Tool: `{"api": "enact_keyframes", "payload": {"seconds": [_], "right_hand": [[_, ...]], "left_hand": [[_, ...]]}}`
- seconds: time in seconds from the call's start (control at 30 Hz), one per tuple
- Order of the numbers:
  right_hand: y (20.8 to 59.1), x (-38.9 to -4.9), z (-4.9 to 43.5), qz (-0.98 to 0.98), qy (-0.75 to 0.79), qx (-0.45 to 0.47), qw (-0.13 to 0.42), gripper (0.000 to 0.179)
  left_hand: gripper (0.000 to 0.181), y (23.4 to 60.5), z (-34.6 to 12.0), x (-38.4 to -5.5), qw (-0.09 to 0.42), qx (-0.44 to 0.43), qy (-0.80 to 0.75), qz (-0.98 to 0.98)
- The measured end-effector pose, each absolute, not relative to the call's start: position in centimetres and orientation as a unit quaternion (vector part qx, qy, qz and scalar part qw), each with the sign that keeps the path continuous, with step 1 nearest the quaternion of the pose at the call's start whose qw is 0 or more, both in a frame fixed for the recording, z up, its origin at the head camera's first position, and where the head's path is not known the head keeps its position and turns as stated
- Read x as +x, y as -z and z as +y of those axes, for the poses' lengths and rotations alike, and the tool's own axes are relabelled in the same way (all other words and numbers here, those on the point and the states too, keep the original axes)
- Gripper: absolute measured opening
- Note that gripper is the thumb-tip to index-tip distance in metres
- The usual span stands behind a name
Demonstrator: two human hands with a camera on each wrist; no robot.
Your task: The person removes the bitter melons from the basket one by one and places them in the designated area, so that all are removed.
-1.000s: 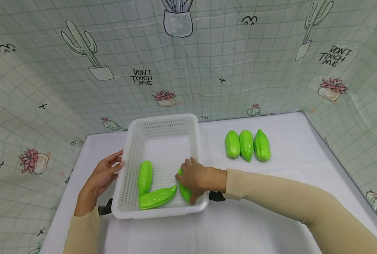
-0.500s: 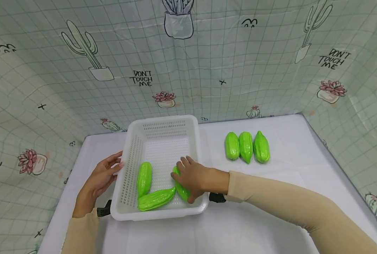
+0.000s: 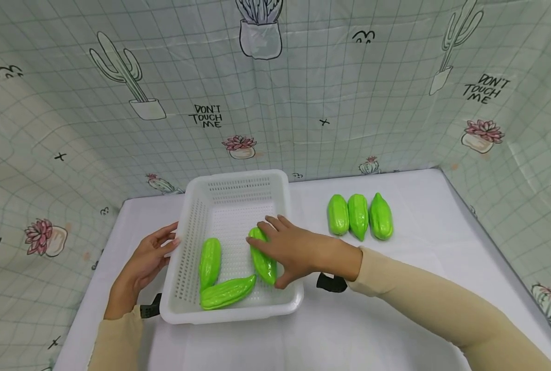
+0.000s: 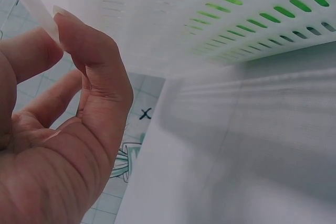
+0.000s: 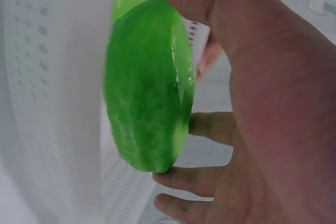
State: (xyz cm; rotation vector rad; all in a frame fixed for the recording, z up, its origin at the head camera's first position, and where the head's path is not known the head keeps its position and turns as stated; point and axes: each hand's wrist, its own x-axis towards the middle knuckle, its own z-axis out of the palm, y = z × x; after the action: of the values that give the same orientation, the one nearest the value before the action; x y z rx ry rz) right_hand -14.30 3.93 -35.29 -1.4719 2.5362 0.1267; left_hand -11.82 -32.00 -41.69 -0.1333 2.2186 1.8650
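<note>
A white slotted plastic basket (image 3: pixel 238 317) stands on the table with three glossy green bitter melons in it. One bitter melon (image 3: pixel 210 263) lies along the left wall, and another bitter melon (image 3: pixel 228 292) lies crosswise at the near end. My right hand (image 3: pixel 298 252) is spread over the third bitter melon (image 3: pixel 262 265) near the right wall. In the right wrist view, its thumb touches that melon's upper end and extended fingertips touch its side and far end. My left hand (image 3: pixel 150 257) pinches the basket's left rim between thumb and finger, seen close in the left wrist view.
Three more bitter melons lie side by side on the white-covered table (image 3: pixel 373 319), right of the basket: a left one (image 3: pixel 338 215), a middle one (image 3: pixel 358 216) and a right one (image 3: pixel 381 216). Printed cloth (image 3: pixel 322 77) encloses the back and sides.
The melon under my right hand has shifted farther from me in the basket. My right wrist has moved right and the fingers have spread. My left hand has stayed at the rim.
</note>
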Motion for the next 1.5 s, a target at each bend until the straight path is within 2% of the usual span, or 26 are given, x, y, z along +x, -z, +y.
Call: {"api": "enact_keyframes", "payload": {"seconds": [0.47,0.77,1.5], "right_hand": [[33.8,-13.5,9.5,0.864,0.065,-0.498,0.029,0.1],[34.3,-13.1,13.0,0.88,0.1,-0.464,0.023,0.099],[40.4,-11.7,19.5,0.885,0.115,-0.45,-0.041,0.097]], "left_hand": [[0.071,41.6,-31.9,-11.6,0.119,-0.047,-0.631,0.765],[0.07,41.5,-32.1,-11.6,0.113,-0.046,-0.633,0.765],[0.071,41.6,-31.9,-11.5,0.114,-0.046,-0.634,0.764]]}}
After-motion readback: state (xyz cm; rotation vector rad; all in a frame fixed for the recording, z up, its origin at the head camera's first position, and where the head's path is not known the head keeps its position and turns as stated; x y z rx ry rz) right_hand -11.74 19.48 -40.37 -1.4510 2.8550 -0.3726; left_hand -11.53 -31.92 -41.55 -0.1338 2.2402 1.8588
